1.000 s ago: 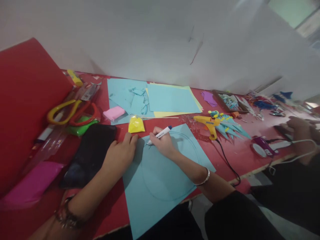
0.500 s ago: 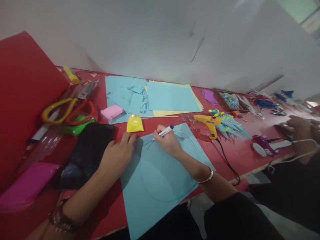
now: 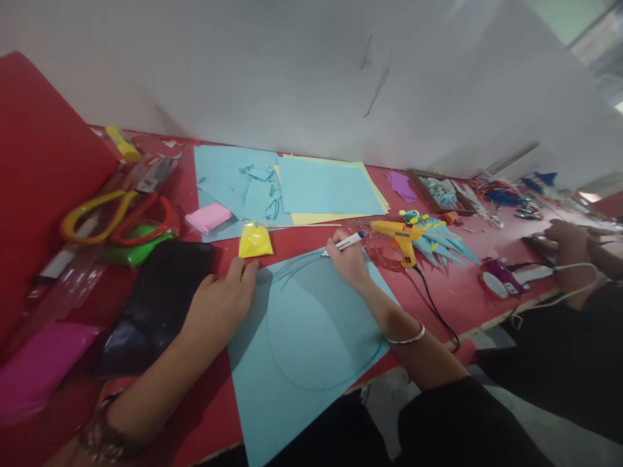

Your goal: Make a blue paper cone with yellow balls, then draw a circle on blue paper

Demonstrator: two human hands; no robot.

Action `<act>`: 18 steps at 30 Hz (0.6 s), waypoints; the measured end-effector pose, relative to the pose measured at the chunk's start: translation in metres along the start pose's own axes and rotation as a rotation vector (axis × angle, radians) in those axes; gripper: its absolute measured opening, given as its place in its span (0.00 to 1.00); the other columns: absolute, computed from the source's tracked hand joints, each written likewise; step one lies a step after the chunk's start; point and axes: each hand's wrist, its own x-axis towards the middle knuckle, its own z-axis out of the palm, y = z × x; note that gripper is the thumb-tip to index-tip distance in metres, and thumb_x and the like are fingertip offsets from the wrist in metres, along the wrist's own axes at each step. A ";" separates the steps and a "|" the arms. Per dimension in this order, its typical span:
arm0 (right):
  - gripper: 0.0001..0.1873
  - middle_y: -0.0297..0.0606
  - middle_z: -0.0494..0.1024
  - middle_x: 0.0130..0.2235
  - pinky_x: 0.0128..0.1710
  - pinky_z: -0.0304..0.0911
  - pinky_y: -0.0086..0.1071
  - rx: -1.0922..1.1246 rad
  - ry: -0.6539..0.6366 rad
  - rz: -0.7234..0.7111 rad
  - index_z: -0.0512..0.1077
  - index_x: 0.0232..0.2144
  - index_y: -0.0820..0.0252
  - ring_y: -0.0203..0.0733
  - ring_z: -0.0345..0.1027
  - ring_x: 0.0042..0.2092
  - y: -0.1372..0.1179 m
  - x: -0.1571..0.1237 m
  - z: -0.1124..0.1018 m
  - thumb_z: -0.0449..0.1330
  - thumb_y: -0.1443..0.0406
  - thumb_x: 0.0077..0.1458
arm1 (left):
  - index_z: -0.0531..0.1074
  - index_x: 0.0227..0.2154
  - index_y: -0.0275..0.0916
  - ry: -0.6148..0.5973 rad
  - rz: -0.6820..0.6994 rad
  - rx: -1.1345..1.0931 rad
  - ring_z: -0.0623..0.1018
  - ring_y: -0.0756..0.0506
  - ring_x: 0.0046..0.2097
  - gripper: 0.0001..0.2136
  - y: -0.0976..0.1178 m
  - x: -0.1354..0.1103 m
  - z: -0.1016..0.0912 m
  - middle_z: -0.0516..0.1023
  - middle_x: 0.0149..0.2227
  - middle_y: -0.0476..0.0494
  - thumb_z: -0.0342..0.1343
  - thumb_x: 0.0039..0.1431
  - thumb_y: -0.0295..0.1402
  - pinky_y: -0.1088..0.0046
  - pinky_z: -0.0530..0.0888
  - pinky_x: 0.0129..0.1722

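Observation:
Closed around a white marker with a dark blue end [image 3: 350,240], my right hand [image 3: 352,264] rests near the top edge of a light blue paper sheet [image 3: 311,324]. The marker's tip meets the paper on a large, roughly round pen outline, with several strokes along its upper left part. My left hand [image 3: 221,301] lies at the sheet's upper left edge, fingers loosely bent and holding nothing visible. Just beyond its fingertips is a small yellow packet [image 3: 256,241]. A black flat pouch [image 3: 158,305] lies left of that hand.
Scissors [image 3: 100,217] and a pink packet [image 3: 46,370] lie left. Blue and yellow sheets [image 3: 331,188] are against the wall. A yellow glue gun [image 3: 402,239], its black cord and a tray of scraps [image 3: 442,193] lie right. Another person's hand [image 3: 567,243] is at far right.
My right hand has moved the marker rightward along the top of the outline. My left hand stays by the paper's edge, while the whole view has shifted slightly.

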 end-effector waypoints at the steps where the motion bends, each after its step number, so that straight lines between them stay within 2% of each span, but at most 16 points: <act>1: 0.14 0.25 0.49 0.16 0.22 0.43 0.28 -0.005 0.011 0.004 0.48 0.16 0.56 0.32 0.46 0.21 0.002 0.001 -0.002 0.50 0.63 0.47 | 0.66 0.48 0.32 0.001 -0.004 -0.012 0.75 0.41 0.28 0.18 0.000 0.000 0.000 0.72 0.37 0.34 0.38 0.59 0.27 0.63 0.67 0.28; 7: 0.14 0.25 0.49 0.16 0.23 0.44 0.28 -0.003 0.049 0.004 0.49 0.16 0.56 0.31 0.46 0.21 0.011 0.005 -0.012 0.50 0.64 0.47 | 0.66 0.48 0.31 0.000 -0.004 0.008 0.75 0.42 0.28 0.18 0.000 0.001 0.001 0.72 0.37 0.34 0.37 0.59 0.27 0.64 0.67 0.28; 12: 0.13 0.25 0.52 0.16 0.22 0.48 0.28 0.157 0.172 0.034 0.50 0.16 0.56 0.31 0.47 0.21 -0.016 0.000 -0.009 0.49 0.64 0.48 | 0.66 0.48 0.31 -0.023 0.005 0.031 0.74 0.42 0.27 0.18 0.001 0.001 0.001 0.72 0.38 0.34 0.37 0.60 0.27 0.65 0.66 0.28; 13: 0.13 0.26 0.53 0.17 0.22 0.48 0.27 0.189 0.135 0.036 0.51 0.16 0.56 0.31 0.48 0.21 -0.025 -0.005 -0.005 0.49 0.63 0.48 | 0.66 0.48 0.31 -0.028 0.008 0.031 0.74 0.42 0.28 0.18 0.001 0.001 0.001 0.72 0.38 0.34 0.37 0.59 0.27 0.65 0.66 0.28; 18: 0.14 0.26 0.55 0.18 0.22 0.50 0.26 0.353 -0.282 -0.024 0.52 0.17 0.57 0.31 0.51 0.22 -0.060 -0.041 0.029 0.51 0.61 0.49 | 0.65 0.49 0.34 -0.055 -0.004 0.017 0.74 0.44 0.28 0.17 0.001 0.001 -0.003 0.72 0.40 0.36 0.37 0.60 0.28 0.66 0.66 0.29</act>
